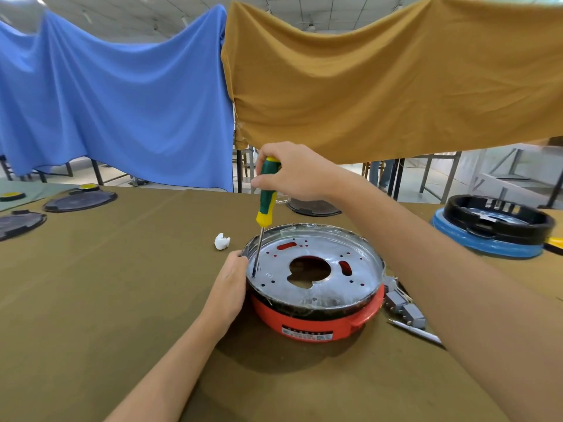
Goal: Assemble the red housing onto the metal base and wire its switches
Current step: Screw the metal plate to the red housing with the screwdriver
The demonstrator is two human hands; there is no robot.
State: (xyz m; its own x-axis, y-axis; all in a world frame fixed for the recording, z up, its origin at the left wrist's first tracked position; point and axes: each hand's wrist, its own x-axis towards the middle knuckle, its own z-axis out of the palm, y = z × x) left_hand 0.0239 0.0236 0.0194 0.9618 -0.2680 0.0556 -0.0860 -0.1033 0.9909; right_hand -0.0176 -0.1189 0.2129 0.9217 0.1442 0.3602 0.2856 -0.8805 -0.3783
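At the middle of the olive-brown cloth-covered table (122, 300) we have the round red plastic housing (316, 319) sitting with the shiny perforated metal base plate (307, 248) nested in its top. Our right hand (292, 172) wraps its curled fingers round the green-and-yellow-handled screwdriver (267, 193), held nearly upright with the tip down at a hole near the plate's left rim. Our left hand (230, 284) presses against the housing's left wall, fingers bent over the rim, steadying it. We judge the main risk is the tip slipping out of the screw head if we lean off-axis; it could skate across the plate or jab the left fingers, which sit just beside the shaft. Too little bracing could also let the housing turn on the cloth. The grey switch blocks with their wires (405, 309) lie just right of the housing, near a thin metal tool (417, 330), so sweeping the right forearm down could knock them. Leftward, only a crumpled white scrap (221, 241) lies near; the table's near side offers open room.
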